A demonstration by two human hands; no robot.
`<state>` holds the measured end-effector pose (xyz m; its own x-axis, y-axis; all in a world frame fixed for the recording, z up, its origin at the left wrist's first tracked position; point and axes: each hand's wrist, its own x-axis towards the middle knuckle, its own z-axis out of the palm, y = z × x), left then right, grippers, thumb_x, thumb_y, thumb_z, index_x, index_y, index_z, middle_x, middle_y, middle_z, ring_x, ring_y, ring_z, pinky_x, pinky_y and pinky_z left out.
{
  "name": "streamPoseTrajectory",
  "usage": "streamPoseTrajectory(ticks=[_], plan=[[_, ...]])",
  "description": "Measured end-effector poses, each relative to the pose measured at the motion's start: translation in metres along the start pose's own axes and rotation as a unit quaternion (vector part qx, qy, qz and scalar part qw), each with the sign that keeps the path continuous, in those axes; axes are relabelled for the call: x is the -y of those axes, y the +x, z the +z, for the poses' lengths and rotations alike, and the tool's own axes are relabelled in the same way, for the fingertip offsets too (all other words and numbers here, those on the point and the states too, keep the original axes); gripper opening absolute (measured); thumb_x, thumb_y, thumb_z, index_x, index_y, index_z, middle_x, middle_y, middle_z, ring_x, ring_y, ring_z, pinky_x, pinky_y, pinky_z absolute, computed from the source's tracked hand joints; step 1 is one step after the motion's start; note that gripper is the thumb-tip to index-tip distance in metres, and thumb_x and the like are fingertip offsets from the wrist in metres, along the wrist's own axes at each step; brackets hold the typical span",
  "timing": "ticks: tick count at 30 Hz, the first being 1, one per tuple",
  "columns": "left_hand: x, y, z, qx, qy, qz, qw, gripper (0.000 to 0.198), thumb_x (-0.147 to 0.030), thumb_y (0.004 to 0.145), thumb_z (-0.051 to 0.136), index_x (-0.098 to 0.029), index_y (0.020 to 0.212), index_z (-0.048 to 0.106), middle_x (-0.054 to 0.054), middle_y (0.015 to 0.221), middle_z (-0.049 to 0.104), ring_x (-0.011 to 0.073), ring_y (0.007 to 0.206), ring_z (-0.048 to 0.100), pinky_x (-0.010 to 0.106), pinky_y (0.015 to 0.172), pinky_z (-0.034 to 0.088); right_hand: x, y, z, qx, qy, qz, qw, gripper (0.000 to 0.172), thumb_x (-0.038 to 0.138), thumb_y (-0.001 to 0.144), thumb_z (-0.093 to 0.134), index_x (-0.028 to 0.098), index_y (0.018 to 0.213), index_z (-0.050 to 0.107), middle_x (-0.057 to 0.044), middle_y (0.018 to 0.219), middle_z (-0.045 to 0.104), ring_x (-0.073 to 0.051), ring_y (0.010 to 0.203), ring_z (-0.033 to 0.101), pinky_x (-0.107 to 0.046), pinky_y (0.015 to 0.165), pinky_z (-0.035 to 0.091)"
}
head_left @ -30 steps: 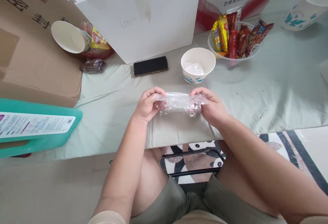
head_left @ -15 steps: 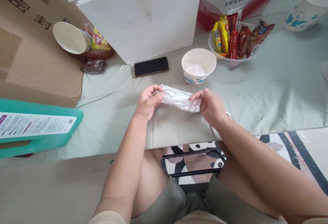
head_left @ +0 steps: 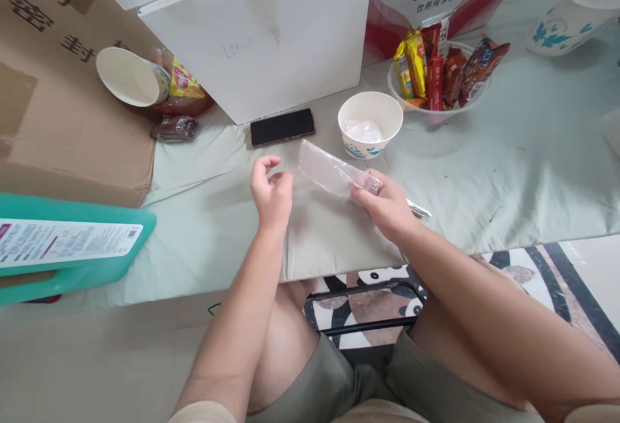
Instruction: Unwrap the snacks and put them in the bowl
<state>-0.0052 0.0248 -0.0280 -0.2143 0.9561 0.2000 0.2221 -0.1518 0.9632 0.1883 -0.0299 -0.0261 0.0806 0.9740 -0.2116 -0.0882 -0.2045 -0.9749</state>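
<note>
A clear plastic bag (head_left: 325,168), flattened into a strip, hangs from my right hand (head_left: 382,203), which pinches one end between thumb and fingers. Its free end points up and left, toward the phone. My left hand (head_left: 272,192) is apart from the bag, fingers curled with a gap between thumb and forefinger, and nothing in it. Just beyond the bag stands a white paper bowl (head_left: 371,127) with crumpled clear plastic (head_left: 362,130) inside. Under my right hand a thin white item (head_left: 419,208) pokes out, mostly hidden.
A black phone (head_left: 282,127) lies before a white box (head_left: 295,42). Wrapped snacks fill a clear plastic bowl (head_left: 448,110) at right. At left are a tipped paper cup (head_left: 130,77), a cardboard box (head_left: 72,126) and a green jug (head_left: 140,229). Another paper cup (head_left: 557,29) is far right.
My left hand has let go of the bag and drawn slightly left. The bag, earlier stretched between both hands, is now flatter and held only by my right hand.
</note>
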Motion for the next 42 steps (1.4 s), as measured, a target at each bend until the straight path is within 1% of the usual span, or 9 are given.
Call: streamPoseTrajectory(ticks=[2, 5, 9, 14, 18, 23, 29, 35, 42], plan=[[-0.004, -0.011, 0.005, 0.004, 0.028, 0.077, 0.997, 0.013, -0.018, 0.083, 0.06, -0.022, 0.095, 0.062, 0.006, 0.11, 0.066, 0.0204, 0.121, 0.06, 0.033, 0.105, 0.047, 0.002, -0.001, 0.002, -0.025, -0.008, -0.031, 0.999, 0.016, 0.033, 0.069, 0.064, 0.023, 0.074, 0.052, 0.004, 0.07, 0.048, -0.013, 0.066, 0.041, -0.029, 0.064, 0.032], [-0.011, -0.029, 0.015, 0.125, 0.014, 0.118, 0.985, 0.025, -0.028, 0.089, 0.063, -0.023, 0.114, 0.063, 0.009, 0.135, 0.063, 0.0247, 0.141, 0.048, 0.041, 0.12, 0.035, 0.004, -0.004, 0.006, -0.039, -0.007, -0.069, 0.997, 0.016, 0.032, 0.073, 0.061, 0.024, 0.074, 0.047, 0.005, 0.069, 0.046, -0.013, 0.067, 0.041, -0.029, 0.065, 0.033], [-0.012, -0.037, 0.026, 0.223, -0.07, 0.007, 0.972, 0.055, -0.049, 0.089, 0.066, -0.026, 0.137, 0.054, 0.01, 0.156, 0.05, 0.0269, 0.148, 0.042, 0.041, 0.121, 0.035, -0.001, -0.008, 0.011, 0.005, 0.007, -0.086, 0.996, 0.019, 0.03, 0.077, 0.061, 0.024, 0.072, 0.044, 0.006, 0.066, 0.042, -0.013, 0.064, 0.038, -0.029, 0.063, 0.032], [-0.007, -0.033, 0.03, 0.284, -0.18, -0.102, 0.936, 0.052, -0.057, 0.085, 0.069, -0.024, 0.125, 0.065, 0.008, 0.13, 0.07, 0.0253, 0.124, 0.063, 0.036, 0.106, 0.049, -0.013, -0.007, 0.018, 0.066, 0.08, -0.095, 0.99, 0.018, 0.04, 0.085, 0.06, 0.024, 0.082, 0.053, 0.002, 0.079, 0.055, -0.016, 0.075, 0.051, -0.032, 0.075, 0.044], [-0.007, -0.032, 0.029, 0.286, -0.214, -0.155, 0.921, 0.041, -0.053, 0.083, 0.073, -0.022, 0.11, 0.072, 0.006, 0.108, 0.076, 0.022, 0.105, 0.07, 0.033, 0.095, 0.053, -0.014, -0.007, 0.021, 0.054, 0.062, -0.082, 0.993, 0.021, 0.045, 0.091, 0.055, 0.024, 0.088, 0.058, -0.002, 0.088, 0.062, -0.02, 0.089, 0.06, -0.038, 0.088, 0.049], [-0.013, -0.027, 0.024, 0.288, -0.217, -0.176, 0.916, 0.036, -0.051, 0.079, 0.077, -0.02, 0.097, 0.074, 0.006, 0.103, 0.075, 0.0206, 0.1, 0.069, 0.031, 0.092, 0.053, -0.01, -0.005, 0.016, -0.113, -0.053, -0.164, 0.979, 0.032, 0.035, 0.08, 0.067, 0.026, 0.108, 0.055, -0.007, 0.117, 0.059, -0.023, 0.11, 0.057, -0.037, 0.091, 0.048], [-0.01, -0.021, 0.019, 0.285, -0.14, -0.162, 0.934, 0.034, -0.037, 0.074, 0.081, -0.02, 0.101, 0.07, 0.003, 0.094, 0.072, 0.0143, 0.086, 0.065, 0.025, 0.08, 0.052, -0.003, -0.002, 0.01, 0.002, -0.097, -0.112, 0.989, 0.011, 0.031, 0.083, 0.062, 0.024, 0.086, 0.054, 0.001, 0.076, 0.056, -0.016, 0.069, 0.052, -0.031, 0.066, 0.042], [0.0, -0.013, 0.018, 0.201, -0.039, -0.163, 0.965, 0.023, -0.028, 0.074, 0.075, -0.019, 0.091, 0.064, -0.003, 0.075, 0.061, 0.0101, 0.064, 0.055, 0.022, 0.058, 0.044, 0.011, 0.0, -0.004, -0.135, -0.253, -0.349, 0.892, 0.011, 0.018, 0.076, 0.059, 0.025, 0.073, 0.051, -0.001, 0.073, 0.054, -0.02, 0.072, 0.051, -0.034, 0.069, 0.04], [-0.008, -0.009, 0.009, 0.218, -0.025, -0.148, 0.964, 0.001, -0.02, 0.078, 0.063, -0.019, 0.079, 0.063, -0.002, 0.072, 0.06, 0.0111, 0.066, 0.055, 0.024, 0.064, 0.043, 0.057, 0.059, -0.035, -0.176, -0.444, -0.299, 0.826, 0.013, 0.015, 0.074, 0.062, 0.025, 0.081, 0.064, -0.003, 0.072, 0.058, -0.02, 0.069, 0.052, -0.034, 0.067, 0.037]])
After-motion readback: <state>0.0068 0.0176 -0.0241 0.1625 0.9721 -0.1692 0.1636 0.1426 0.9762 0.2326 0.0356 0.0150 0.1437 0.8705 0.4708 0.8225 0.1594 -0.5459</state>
